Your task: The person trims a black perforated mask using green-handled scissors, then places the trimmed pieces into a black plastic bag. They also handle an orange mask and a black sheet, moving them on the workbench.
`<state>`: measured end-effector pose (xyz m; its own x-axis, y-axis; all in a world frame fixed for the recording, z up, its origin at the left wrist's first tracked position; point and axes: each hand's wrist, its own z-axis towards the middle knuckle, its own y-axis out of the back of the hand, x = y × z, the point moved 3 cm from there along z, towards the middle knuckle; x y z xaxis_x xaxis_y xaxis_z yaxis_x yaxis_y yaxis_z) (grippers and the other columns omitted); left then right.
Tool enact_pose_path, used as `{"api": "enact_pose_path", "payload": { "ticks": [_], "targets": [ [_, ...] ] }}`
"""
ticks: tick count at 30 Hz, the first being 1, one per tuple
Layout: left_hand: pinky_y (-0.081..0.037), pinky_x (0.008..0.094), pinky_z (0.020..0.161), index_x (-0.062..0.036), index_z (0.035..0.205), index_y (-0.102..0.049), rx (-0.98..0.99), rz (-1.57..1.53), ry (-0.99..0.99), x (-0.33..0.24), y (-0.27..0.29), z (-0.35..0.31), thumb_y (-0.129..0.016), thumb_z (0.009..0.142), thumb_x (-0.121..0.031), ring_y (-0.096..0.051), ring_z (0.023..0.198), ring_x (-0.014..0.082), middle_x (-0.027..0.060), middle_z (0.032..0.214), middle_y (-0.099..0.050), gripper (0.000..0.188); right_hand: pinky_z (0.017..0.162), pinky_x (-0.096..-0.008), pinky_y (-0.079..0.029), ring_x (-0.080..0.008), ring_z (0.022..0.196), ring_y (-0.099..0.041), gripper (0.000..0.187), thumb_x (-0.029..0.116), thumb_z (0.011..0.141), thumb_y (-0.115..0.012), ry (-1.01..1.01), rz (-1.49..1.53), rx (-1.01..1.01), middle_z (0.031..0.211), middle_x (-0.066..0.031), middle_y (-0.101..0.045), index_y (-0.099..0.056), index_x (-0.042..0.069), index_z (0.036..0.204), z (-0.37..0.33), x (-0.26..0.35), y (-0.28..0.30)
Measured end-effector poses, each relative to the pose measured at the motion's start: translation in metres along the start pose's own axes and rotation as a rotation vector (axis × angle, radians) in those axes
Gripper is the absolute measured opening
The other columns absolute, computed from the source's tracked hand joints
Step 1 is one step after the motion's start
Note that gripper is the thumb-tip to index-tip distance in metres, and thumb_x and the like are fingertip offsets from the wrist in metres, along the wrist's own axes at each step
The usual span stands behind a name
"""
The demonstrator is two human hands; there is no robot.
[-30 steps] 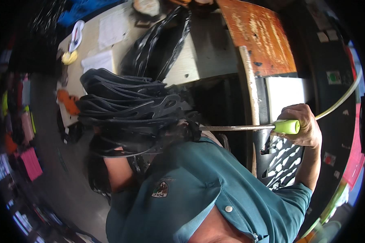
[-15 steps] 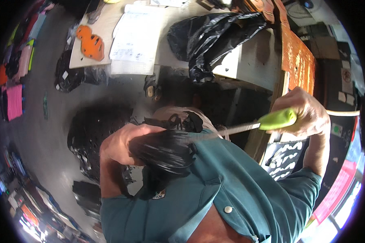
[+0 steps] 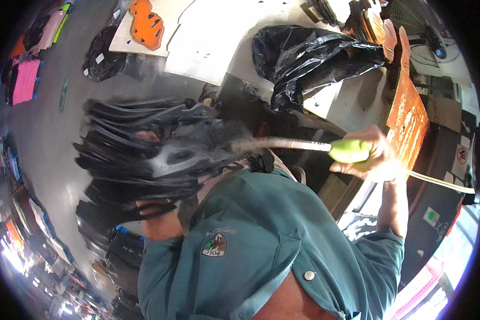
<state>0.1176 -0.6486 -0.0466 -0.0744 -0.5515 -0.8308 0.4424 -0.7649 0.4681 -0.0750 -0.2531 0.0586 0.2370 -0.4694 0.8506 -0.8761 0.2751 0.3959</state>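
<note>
A thick bundle of floppy black pieces (image 3: 144,160), layered and smeared by motion, is in my left hand (image 3: 153,205). Most of the fingers are hidden behind or among the layers. My right hand (image 3: 376,157) is closed around the bright green handle of a long, narrow tool (image 3: 349,151). Its thin, pale brownish shaft points left, and its far end meets the bundle's right side in a blur. Whether that shaft is a blade or a brush, I cannot make out.
Beyond my hands, a table (image 3: 240,66) bears paper sheets (image 3: 197,42), an orange cut-out shape (image 3: 146,25) and a crumpled black plastic bag (image 3: 314,58). An orange-brown board (image 3: 408,122) stands at right. A black bag (image 3: 104,58) lies left of the table.
My left hand has swung the black bundle left and away from my body, and its layers have spread. My right hand, still around the green handle, has shifted slightly left.
</note>
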Motion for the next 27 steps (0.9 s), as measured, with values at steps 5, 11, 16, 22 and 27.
{"api": "enact_pose_path", "payload": {
  "ticks": [5,11,16,22,27],
  "targets": [
    [-0.054,0.0410,0.102,0.0068,0.143,-0.056,-0.138,0.090,-0.008,0.014,0.001,0.009,-0.089,0.066,-0.019,-0.071,0.115,0.0327,0.0220,0.133,-0.069,0.088,0.073,-0.0284,-0.056,-0.0102,0.078,-0.070,0.032,0.009,0.084,-0.089,-0.078,0.106,-0.089,0.091,-0.0058,-0.078,-0.078,0.002,0.113,0.003,-0.015,-0.006],
    [-0.055,0.0412,0.100,0.0081,0.141,-0.057,-0.157,0.041,0.012,0.016,0.001,0.009,-0.088,0.069,-0.021,-0.072,0.113,0.0329,0.0229,0.130,-0.069,0.084,0.066,-0.0263,-0.054,-0.0125,0.070,-0.070,0.029,0.013,0.079,-0.093,-0.116,0.139,-0.213,0.078,-0.0051,-0.075,-0.077,0.001,0.100,0.004,-0.024,-0.012],
    [-0.056,0.0413,0.098,0.0092,0.140,-0.057,-0.163,-0.027,0.039,0.018,0.003,0.008,-0.087,0.072,-0.023,-0.072,0.111,0.0331,0.0237,0.128,-0.070,0.082,0.065,-0.0279,-0.054,-0.0139,0.070,-0.071,0.027,0.013,0.079,-0.093,0.011,0.043,-0.186,0.081,-0.0040,-0.075,-0.077,0.003,0.099,0.007,-0.019,-0.011],
    [-0.057,0.0415,0.096,0.0105,0.139,-0.058,-0.135,-0.186,0.071,0.019,0.002,0.002,-0.086,0.075,-0.026,-0.073,0.109,0.0334,0.0247,0.126,-0.071,0.079,0.071,-0.0291,-0.058,-0.0104,0.074,-0.071,0.039,0.011,0.074,-0.098,0.098,0.061,-0.270,0.083,-0.0022,-0.075,-0.074,0.004,0.104,0.010,-0.013,-0.002],
    [-0.058,0.0416,0.095,0.0116,0.137,-0.058,0.011,-0.508,0.104,0.016,0.003,-0.002,-0.085,0.078,-0.028,-0.074,0.107,0.0336,0.0255,0.123,-0.071,0.076,0.064,-0.0283,-0.055,-0.0150,0.068,-0.070,0.033,0.016,0.075,-0.097,0.115,-0.042,0.067,0.081,-0.0061,-0.074,-0.077,0.002,0.097,0.011,-0.012,0.001]
  ]
}}
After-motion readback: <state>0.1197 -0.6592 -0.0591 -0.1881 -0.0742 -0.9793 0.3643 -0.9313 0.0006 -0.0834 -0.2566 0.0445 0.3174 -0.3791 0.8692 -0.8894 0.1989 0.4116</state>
